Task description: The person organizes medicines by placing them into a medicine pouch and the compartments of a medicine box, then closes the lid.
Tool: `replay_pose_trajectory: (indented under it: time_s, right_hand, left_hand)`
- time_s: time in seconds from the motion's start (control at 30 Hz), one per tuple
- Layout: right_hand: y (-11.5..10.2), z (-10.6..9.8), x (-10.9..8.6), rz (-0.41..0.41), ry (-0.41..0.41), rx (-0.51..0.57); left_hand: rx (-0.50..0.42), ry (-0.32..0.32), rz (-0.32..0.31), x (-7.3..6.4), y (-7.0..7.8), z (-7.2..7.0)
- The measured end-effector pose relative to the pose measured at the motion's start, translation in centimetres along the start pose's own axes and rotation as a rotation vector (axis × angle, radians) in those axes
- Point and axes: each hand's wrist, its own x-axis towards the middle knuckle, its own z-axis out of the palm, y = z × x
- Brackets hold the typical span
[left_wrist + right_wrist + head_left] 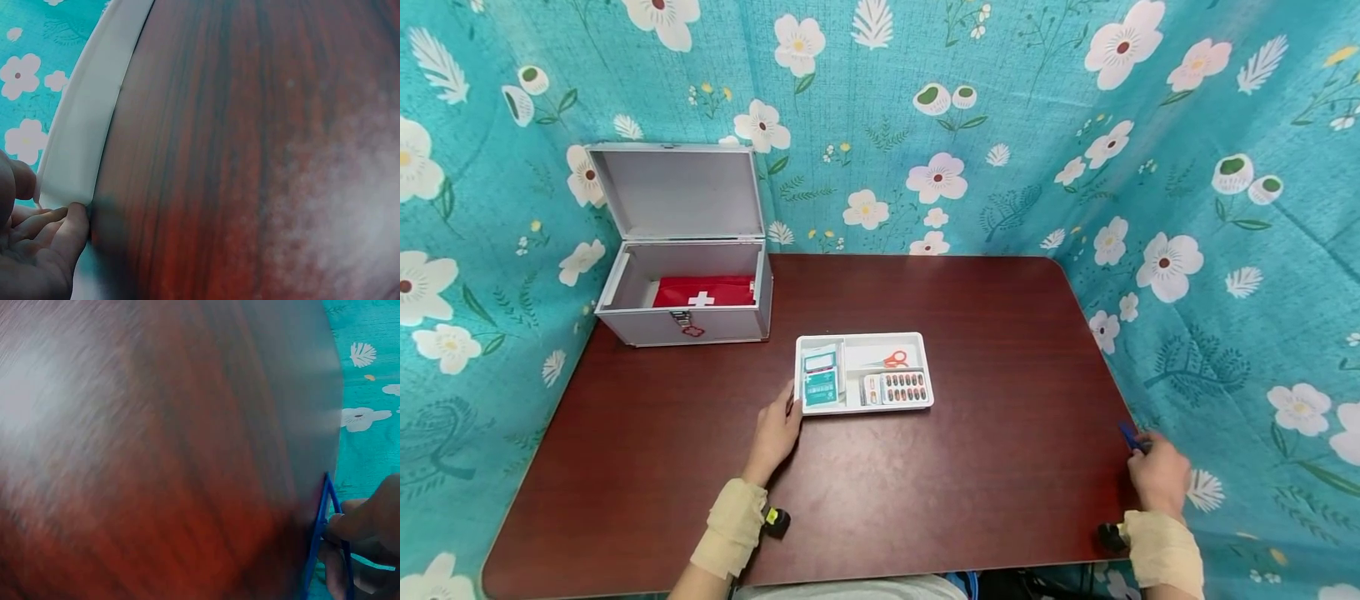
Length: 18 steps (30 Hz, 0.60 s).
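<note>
My left hand (777, 429) holds the white plastic tray (857, 412) by its front left corner. In the left wrist view, the fingertips (76, 215) meet the end of the tray's long side wall (78, 137). Packets (821, 377) fill the tray's left compartment. Orange-handled scissors (896, 359) lie in the back right compartment, and a blister pack of capsules (904, 387) in the front right one. At the table's right edge, my right hand (1159, 473) pinches blue tweezers (327, 497) between thumb and fingers, their joined end pointing away from me.
An open silver case (730, 327) stands at the back left of the dark red wooden table (985, 467), its lid raised. Inside lies a red pouch with a white cross (722, 289). A teal floral curtain (865, 142) borders the table at the back and sides.
</note>
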Motion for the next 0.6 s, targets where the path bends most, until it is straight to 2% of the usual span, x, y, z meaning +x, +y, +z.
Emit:
replay_pose_trajectory:
  time_s: [0.27,0.43,0.6]
  right_hand:
    - [-1.9,0.4,0.1,-0.031,0.058,0.112]
    - [-4.1,0.8,0.7,-0.105,0.1,0.138]
    - [-7.2,1.5,1.4,-0.195,0.092,0.163]
  left_hand:
    - [-0.003,0.001,0.005,0.0,0.1,-0.1]
    - [-0.008,-0.004,0.002,0.0,0.1,-0.1]
    - [0.002,0.006,0.005,-0.1,0.0,-0.2]
